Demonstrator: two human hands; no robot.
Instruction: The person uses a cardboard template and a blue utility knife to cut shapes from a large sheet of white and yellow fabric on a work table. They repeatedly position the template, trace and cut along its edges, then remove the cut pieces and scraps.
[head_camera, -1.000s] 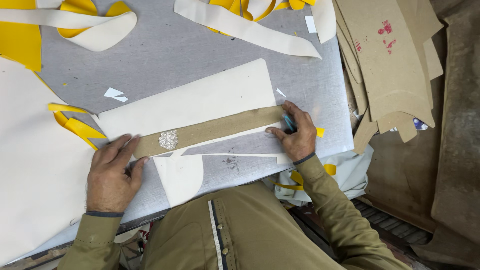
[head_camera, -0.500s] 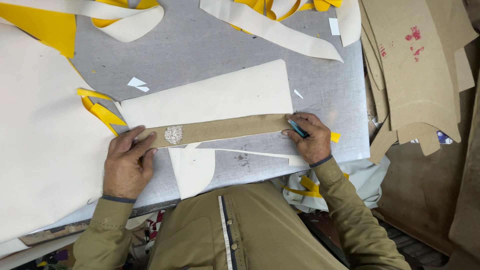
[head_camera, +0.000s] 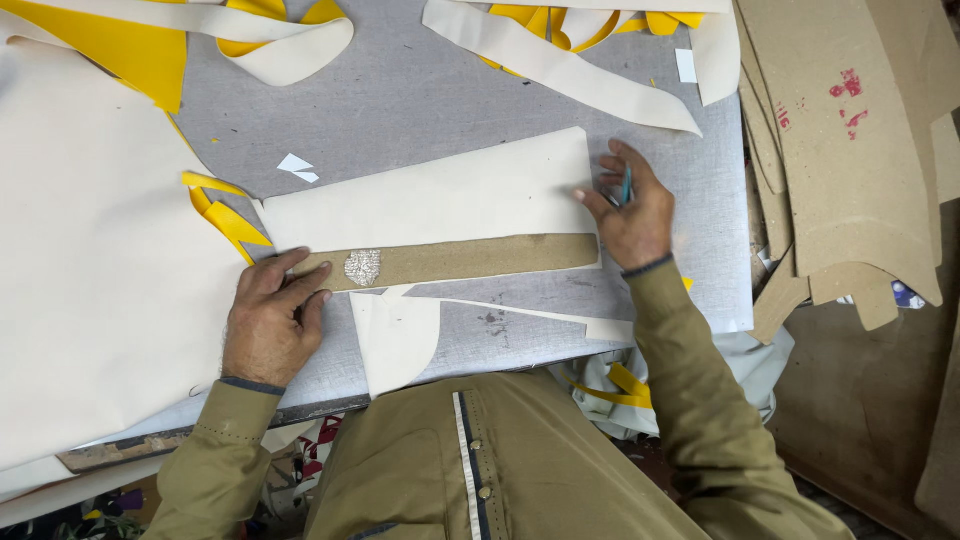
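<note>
Grey work surface (head_camera: 420, 95) fills the view, strewn with cut strips. At nine o'clock a large cream sheet (head_camera: 90, 300) drapes over the table's left edge, with yellow scraps (head_camera: 225, 215) curling beside it. The left hand (head_camera: 268, 325), at about seven o'clock, lies flat with fingers spread and slightly apart, pressing the left end of a long brown cardboard template (head_camera: 455, 262); that weight looks meant to keep the template from sliding. The template lies along the lower edge of a cream cut panel (head_camera: 440, 195) at the centre, seemingly as a cutting guide. Below it, at six o'clock, sits a cream offcut (head_camera: 395, 340). The right hand (head_camera: 630, 205), toward three o'clock, rests at the panel's right end, fingers loosely curled around a thin teal tool (head_camera: 627, 187), fingertips touching the panel. Stacked cardboard patterns (head_camera: 850, 160) lie at two o'clock.
</note>
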